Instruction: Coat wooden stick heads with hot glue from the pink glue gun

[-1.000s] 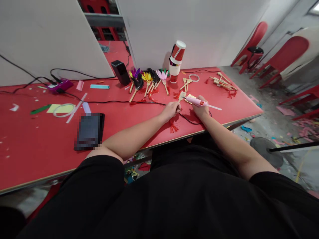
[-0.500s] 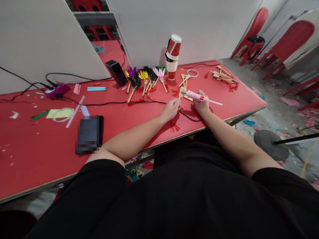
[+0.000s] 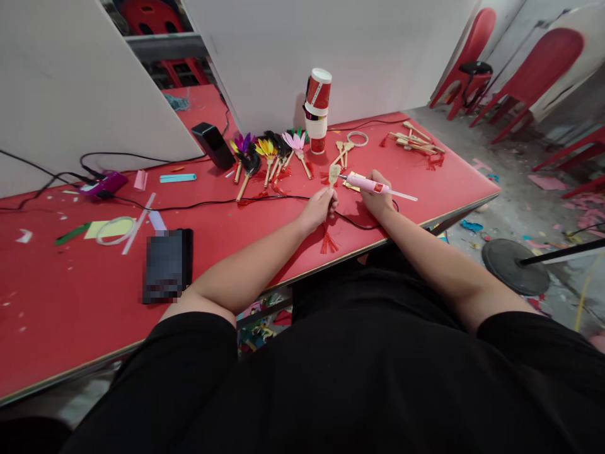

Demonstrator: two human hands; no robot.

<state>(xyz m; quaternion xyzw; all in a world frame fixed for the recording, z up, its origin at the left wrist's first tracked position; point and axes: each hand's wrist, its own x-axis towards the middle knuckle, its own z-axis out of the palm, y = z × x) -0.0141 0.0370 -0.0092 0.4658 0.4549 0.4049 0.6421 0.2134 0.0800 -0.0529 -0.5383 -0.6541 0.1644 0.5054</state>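
My left hand [image 3: 320, 209] is closed around the handle of a small wooden paddle-shaped stick [image 3: 334, 173], its flat head pointing up. A red tassel [image 3: 329, 243] hangs below that hand. In my right hand [image 3: 378, 198] is a pink glue gun [image 3: 367, 184], with a translucent glue stick [image 3: 403, 196] protruding from its back end. The glue gun's nozzle points left, close to the paddle head; whether they touch I cannot tell. Just beyond lie more wooden paddle sticks [image 3: 346, 151]. Several feather-topped sticks, among them a pink one [image 3: 295, 144] and a yellow one [image 3: 267, 151], rest to the left.
Stacked paper cups [image 3: 318, 98] stand by the wall beside a tape ring [image 3: 358, 139]. More tasselled sticks [image 3: 416, 144] lie at the right on the red table [image 3: 236, 236]. A black cord [image 3: 203, 204] crosses it. A dark tablet-like device [image 3: 165, 265] lies near my left arm.
The glue gun's nozzle has drawn slightly away from the paddle head, which now shows more fully. Both hands keep their holds. The whole view has shifted a little.
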